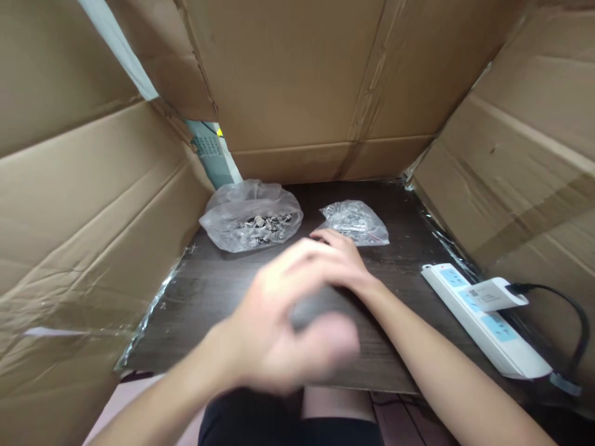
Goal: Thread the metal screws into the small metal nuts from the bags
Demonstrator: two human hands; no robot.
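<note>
My left hand (283,316) is raised close to the camera and blurred. Its fingers arch forward with the thumb held apart, and nothing shows in its grasp. Behind it, my right hand (346,254) is low over the dark tabletop, near the front of a small clear plastic bag (356,220). The right fingers reach out to the left, partly covered by the left hand; no held thing is visible there. At the back left, an open clear plastic bag (223,217) with its sides rolled out contains many small shiny metal parts (269,228).
Cardboard walls (316,74) enclose the dark table (209,285) at the back and both sides. On the right lies a white power strip (478,322) with a white adapter (495,295) and black cable (581,316). The table's front edge runs above my lap.
</note>
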